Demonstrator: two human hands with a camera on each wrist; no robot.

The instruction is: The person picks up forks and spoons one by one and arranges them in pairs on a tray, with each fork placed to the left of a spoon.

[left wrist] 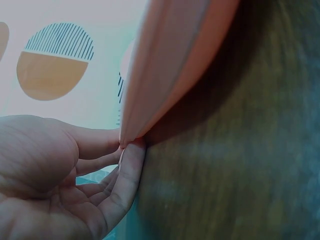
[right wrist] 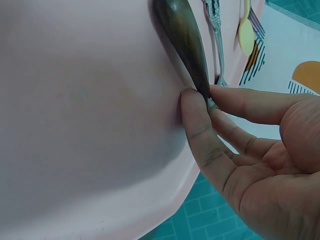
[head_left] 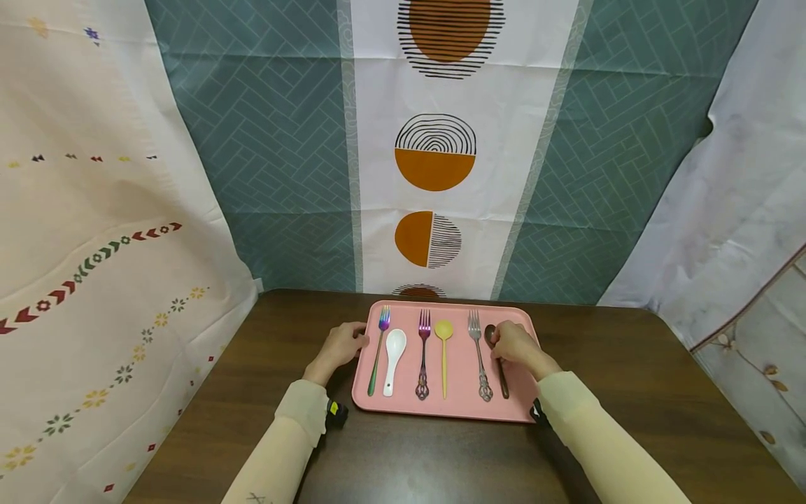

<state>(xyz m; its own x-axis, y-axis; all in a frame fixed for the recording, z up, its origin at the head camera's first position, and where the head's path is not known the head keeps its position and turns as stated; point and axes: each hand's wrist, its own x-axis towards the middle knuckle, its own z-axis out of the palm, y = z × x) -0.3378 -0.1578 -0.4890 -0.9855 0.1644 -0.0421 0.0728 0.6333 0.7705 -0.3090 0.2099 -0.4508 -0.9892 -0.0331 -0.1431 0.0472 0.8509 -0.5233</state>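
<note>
A pink tray (head_left: pixel 462 350) lies on the table, and its left edge is pinched between the thumb and fingers of my left hand (head_left: pixel 341 344). Over the tray's right part, my right hand (head_left: pixel 515 341) pinches a dark wooden spoon (head_left: pixel 503 378) near its bowl; the handle slants toward the near edge. Left of it lies a silver fork (head_left: pixel 481 360) with an ornate handle. Further left come a yellow spoon (head_left: pixel 443 350), a purple ornate fork (head_left: pixel 423 357), a white spoon (head_left: pixel 394 353) and a rainbow-coloured fork (head_left: pixel 379 350). In the right wrist view, thumb and forefinger meet at the wooden spoon's neck.
The brown wooden table (head_left: pixel 403 455) reaches out in front of the tray and to both sides. Behind it hangs a green and white patterned cloth (head_left: pixel 296 140). Pale cloths hang at the left (head_left: pixel 94 175) and right (head_left: pixel 699 210).
</note>
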